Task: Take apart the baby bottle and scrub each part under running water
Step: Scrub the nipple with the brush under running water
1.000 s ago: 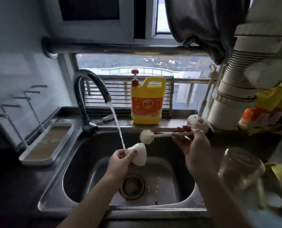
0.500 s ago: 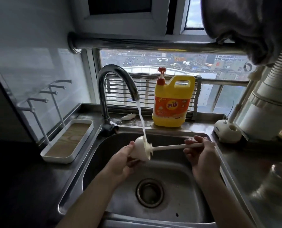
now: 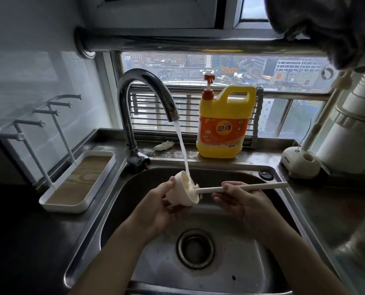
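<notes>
A white dome-shaped bottle cap sits in the grip of my left hand over the steel sink, its open side tilted up toward the tap. Water from the curved tap runs into it. My right hand pinches the long white handle of a bottle brush, and the brush's sponge head is pushed inside the cap. The other bottle parts are not visible.
A yellow detergent jug stands on the ledge behind the sink. To the left is a white drying rack with pegs and tray. A white brush stand sits at the right, beside a thick white pipe.
The brush head, first held apart to the right of the cap, has gone into the cap. The cap now faces up under the stream, and the camera has moved closer and leftward.
</notes>
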